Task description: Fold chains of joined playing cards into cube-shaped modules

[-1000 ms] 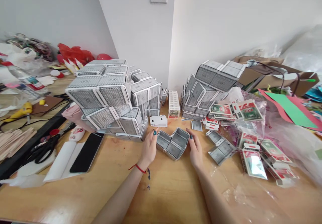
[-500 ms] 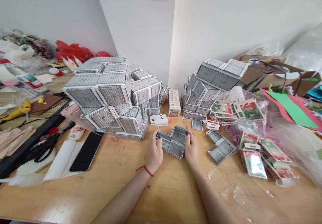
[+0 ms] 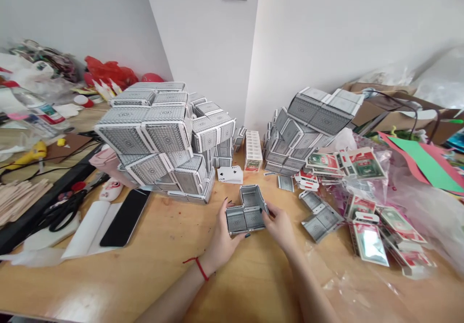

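Note:
A small block made of folded grey-backed playing cards (image 3: 247, 210) is lifted a little off the wooden table (image 3: 170, 245). My left hand (image 3: 222, 238) grips its left and lower side, fingers curled under it. My right hand (image 3: 279, 224) holds its right side with the fingers closed on the cards. The block is L-shaped, with an open cell at the back. A loose stack of face-up cards (image 3: 230, 174) lies just behind it.
A big pile of card blocks (image 3: 159, 137) stands at left, another pile (image 3: 308, 124) at right. Card packets (image 3: 366, 236) and plastic wrap cover the right side. A single card block (image 3: 321, 216), a phone (image 3: 125, 218) and scissors (image 3: 60, 214) lie nearby.
Both hands closed in on the card block, folded it together and lifted and turned it toward me. The view shifted slightly to the left.

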